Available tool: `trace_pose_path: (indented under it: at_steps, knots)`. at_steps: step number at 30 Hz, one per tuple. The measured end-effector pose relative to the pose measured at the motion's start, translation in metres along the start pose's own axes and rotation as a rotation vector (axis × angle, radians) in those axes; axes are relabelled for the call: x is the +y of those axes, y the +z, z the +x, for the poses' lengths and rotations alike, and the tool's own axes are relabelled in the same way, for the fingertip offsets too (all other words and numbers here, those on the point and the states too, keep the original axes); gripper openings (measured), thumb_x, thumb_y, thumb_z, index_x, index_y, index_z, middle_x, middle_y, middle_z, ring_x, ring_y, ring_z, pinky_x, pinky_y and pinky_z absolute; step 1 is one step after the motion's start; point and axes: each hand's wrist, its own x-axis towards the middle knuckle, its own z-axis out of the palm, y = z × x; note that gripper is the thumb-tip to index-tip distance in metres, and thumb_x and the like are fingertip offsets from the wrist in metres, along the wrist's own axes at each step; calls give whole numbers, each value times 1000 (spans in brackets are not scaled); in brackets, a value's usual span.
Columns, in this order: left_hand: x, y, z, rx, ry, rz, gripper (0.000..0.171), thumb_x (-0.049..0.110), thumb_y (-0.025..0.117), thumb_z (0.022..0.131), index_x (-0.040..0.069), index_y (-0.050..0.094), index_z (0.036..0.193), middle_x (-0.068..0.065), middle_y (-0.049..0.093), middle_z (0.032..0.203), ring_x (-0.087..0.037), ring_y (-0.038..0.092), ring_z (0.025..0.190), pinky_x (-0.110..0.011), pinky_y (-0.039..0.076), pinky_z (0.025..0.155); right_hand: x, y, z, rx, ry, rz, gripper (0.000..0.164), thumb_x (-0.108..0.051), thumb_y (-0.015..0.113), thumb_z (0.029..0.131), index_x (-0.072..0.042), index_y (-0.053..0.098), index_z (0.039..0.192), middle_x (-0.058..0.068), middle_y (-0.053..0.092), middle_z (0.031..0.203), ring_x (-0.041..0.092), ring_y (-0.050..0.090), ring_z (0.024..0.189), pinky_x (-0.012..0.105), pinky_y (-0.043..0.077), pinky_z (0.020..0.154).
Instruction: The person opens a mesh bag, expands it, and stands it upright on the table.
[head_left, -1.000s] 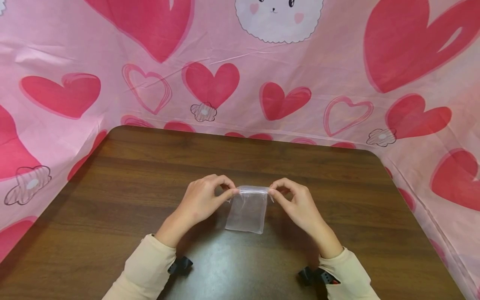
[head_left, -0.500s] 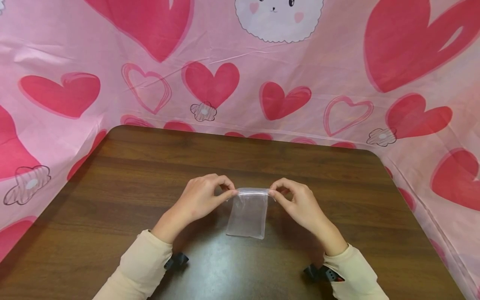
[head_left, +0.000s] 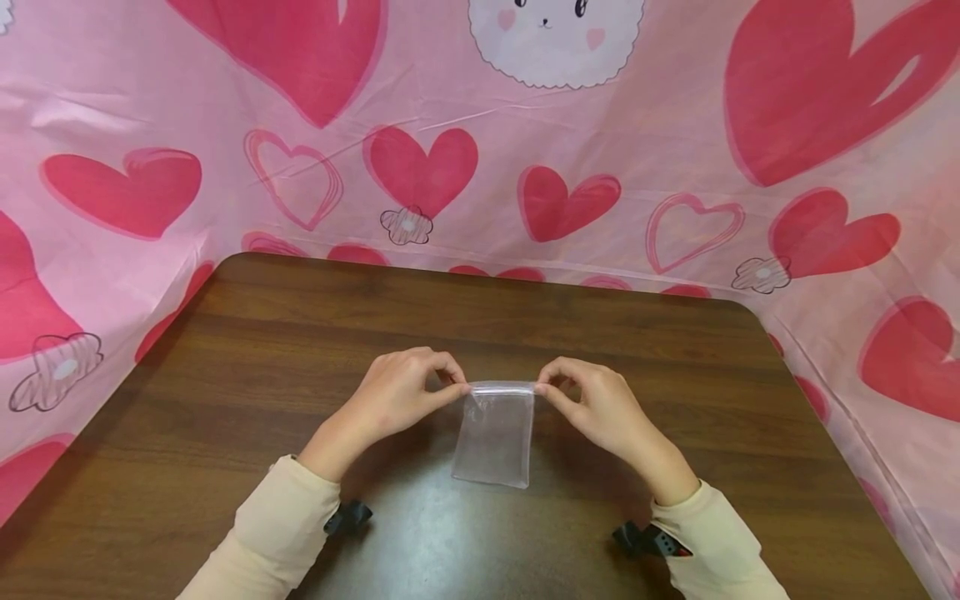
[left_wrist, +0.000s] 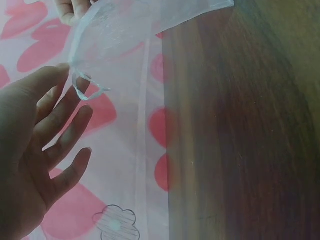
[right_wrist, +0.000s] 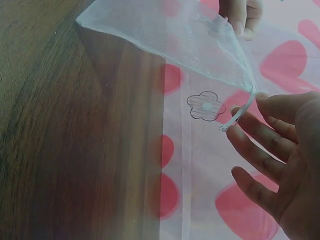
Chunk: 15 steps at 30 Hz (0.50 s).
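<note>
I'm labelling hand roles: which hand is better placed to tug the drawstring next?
Right hand, perhaps narrowly: its drawstring end hangs by two fingertips, though the left hand pinches the bag similarly.

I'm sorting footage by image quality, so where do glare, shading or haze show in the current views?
Head view: whitish glare on the table, lower in frame than the sheer bag; left wrist view: slightly hazy, the left hand shaded against the paler backdrop; right wrist view: a similar haze, the right hand likewise dark.
</note>
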Motion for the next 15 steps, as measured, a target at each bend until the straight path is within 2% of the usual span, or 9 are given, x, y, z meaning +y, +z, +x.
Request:
trace_pose_path:
  at_steps: [7,15]
  knots:
    - [-2,3,-1,38,31,-19,10,30,80,84,30,71,83,18,66,81,-6,64,80,-31,47,66,1,1,0,-14,-42,-29,9,-20,76,89,-22,67,91,-14,65,84,10,56,67,27,40,56]
    - [-3,7,-1,97,60,-97,15,26,81,84,30,67,80,23,69,88,0,62,81,-29,49,68,-1,3,-1,-17,-65,-27,9,-20,76,88,-22,67,90,-14,65,83,6,57,71,26,41,57]
